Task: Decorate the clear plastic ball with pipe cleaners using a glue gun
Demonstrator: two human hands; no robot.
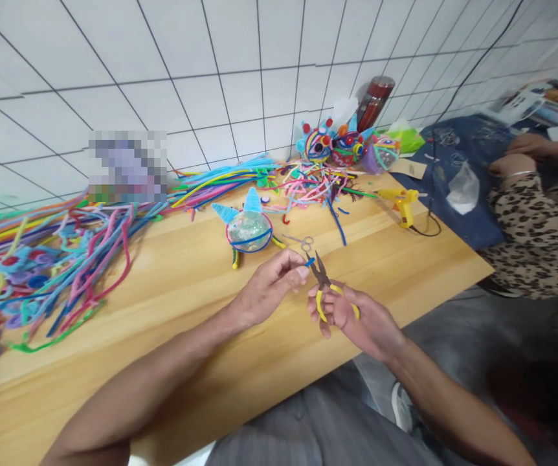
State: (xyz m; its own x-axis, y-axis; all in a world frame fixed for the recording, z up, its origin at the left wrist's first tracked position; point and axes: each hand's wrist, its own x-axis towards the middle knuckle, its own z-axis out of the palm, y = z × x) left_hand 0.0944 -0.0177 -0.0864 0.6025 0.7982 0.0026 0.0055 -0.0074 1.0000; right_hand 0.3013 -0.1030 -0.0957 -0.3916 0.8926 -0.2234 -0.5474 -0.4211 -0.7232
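Observation:
My left hand (276, 281) pinches a short blue piece of pipe cleaner (310, 262) between thumb and fingertips. Yellow-handled needle-nose pliers (324, 283) are in my right hand (357, 317), their jaws apart right beside the blue piece. Whether a jaw touches it I cannot tell. Just beyond the hands lies a small pair of scissors (303, 242). Past my left hand sits a clear round ornament (250, 231) with blue pointed ears and a blue band across it. A longer blue pipe cleaner (337, 222) rests farther back on the wooden table (182, 304).
Bundles of colored pipe cleaners (89, 259) spread over the left side. Near the wall stand decorated ornaments (318, 144) and a red thermos (376, 102). A yellow glue gun (404, 206) with a cord lies at right. A person in leopard print (536, 226) sits beyond the table's right edge.

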